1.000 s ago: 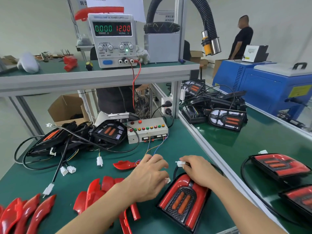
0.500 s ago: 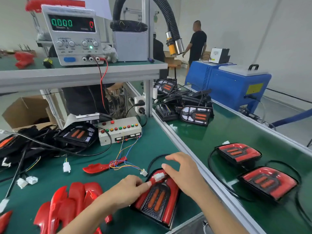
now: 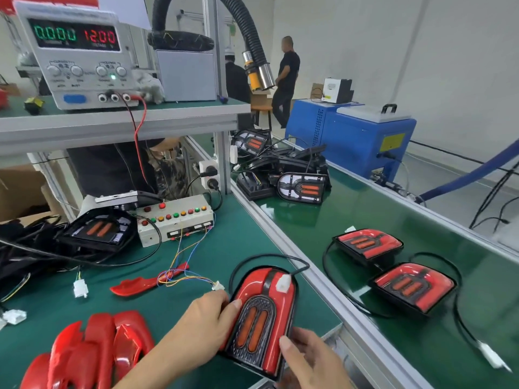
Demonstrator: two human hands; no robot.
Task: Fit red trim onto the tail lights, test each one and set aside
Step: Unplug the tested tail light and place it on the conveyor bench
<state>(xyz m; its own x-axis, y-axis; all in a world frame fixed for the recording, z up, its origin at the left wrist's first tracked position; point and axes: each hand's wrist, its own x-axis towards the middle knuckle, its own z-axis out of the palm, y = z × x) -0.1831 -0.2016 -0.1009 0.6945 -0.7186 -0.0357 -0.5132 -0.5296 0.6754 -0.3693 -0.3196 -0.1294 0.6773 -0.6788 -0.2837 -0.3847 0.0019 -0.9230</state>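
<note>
Head view shows both hands, the left hand (image 3: 206, 318) and right hand (image 3: 306, 357), gripping a tail light (image 3: 261, 318) with red trim on the bench (image 3: 196, 248), its plug (image 3: 283, 283) loose, two done lights (image 3: 393, 265) set aside, and many red trims (image 3: 90, 349) left.

Head view looks down, close over workbench (image 3: 196, 276).

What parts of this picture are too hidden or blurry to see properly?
Head view:
- Right hand: its fingers go behind the tail light.
- Red trim pile: cut off by the bottom edge.
- Power supply: small knob labels blurred.
- Worker behind the shelf: mostly hidden.
</note>
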